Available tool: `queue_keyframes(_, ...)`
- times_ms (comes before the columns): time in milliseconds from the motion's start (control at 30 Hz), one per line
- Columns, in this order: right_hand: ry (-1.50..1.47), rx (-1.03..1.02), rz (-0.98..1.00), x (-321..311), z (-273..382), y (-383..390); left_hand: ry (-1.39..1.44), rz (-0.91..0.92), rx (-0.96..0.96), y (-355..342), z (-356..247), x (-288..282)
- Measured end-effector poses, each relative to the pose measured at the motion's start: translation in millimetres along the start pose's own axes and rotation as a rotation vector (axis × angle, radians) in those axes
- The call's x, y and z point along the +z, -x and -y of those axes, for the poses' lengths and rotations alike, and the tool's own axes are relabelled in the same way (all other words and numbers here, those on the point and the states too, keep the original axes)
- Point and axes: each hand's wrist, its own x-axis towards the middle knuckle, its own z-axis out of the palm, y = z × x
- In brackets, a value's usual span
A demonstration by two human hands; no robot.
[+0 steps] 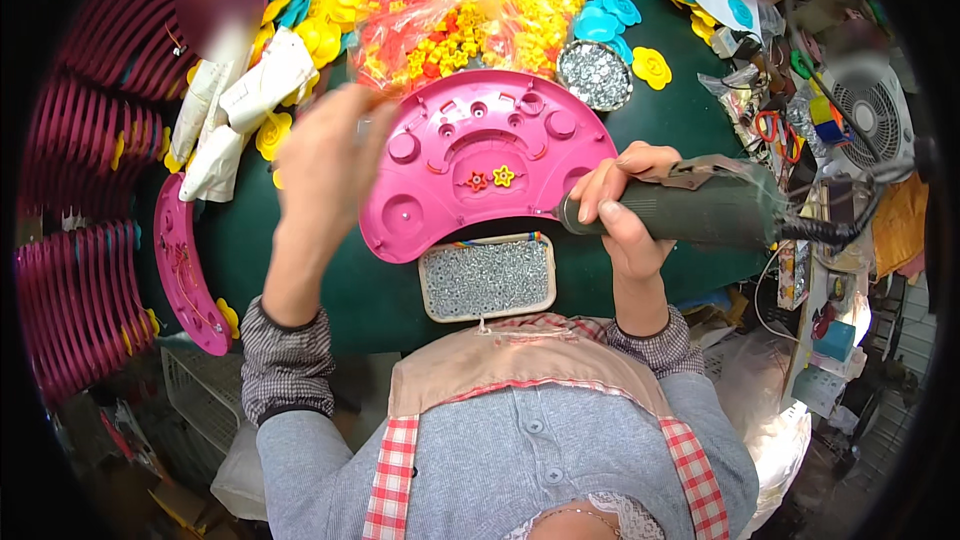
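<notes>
Her right hand [622, 202] grips a dark electric screwdriver [690, 210], tip at the pink plastic panel [480, 155] on the green worktop [690, 110]; left hand [325, 155] hovers raised beside it, blurred, grip unclear

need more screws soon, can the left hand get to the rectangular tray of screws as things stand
Probably yes: the left hand is raised and holds nothing that shows, and the screw tray lies open just below the pink panel, with nothing over it.

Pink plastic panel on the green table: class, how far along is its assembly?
Done: a red and a yellow star piece sit in the pink curved plastic panel. In hand: the right hand holds a dark electric screwdriver at its edge; the left hand is raised, blurred. Left: several round holes look unfilled.
</notes>
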Motion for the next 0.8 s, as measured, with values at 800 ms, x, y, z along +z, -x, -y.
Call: queue_keyframes(800, 0.228, -0.129, -0.063, -2, -38, -14, 0.418, 0.398, 0.164, 41, -19, 124)
